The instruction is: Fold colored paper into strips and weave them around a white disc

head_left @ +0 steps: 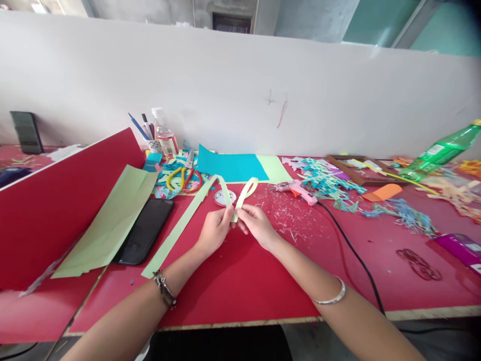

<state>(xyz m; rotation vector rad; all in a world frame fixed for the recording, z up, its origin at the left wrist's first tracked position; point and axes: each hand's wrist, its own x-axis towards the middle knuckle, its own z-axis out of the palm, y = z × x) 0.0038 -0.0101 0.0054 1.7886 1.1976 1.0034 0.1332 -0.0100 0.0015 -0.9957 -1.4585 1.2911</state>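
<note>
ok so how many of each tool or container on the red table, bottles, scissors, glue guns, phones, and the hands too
bottles: 2, a clear one and a green one
scissors: 1
glue guns: 1
phones: 1
hands: 2, left hand and right hand, both pinching a green paper strip
total: 7

Around the red table (233, 286), a pale green paper strip (180, 228) lies left of centre, a black phone (145, 231) further left, yellow- and red-handled scissors (184, 179) and a turquoise sheet (231, 167) behind it, and a pink glue gun (296, 189) with a black cord (353, 253) to its right.
</note>
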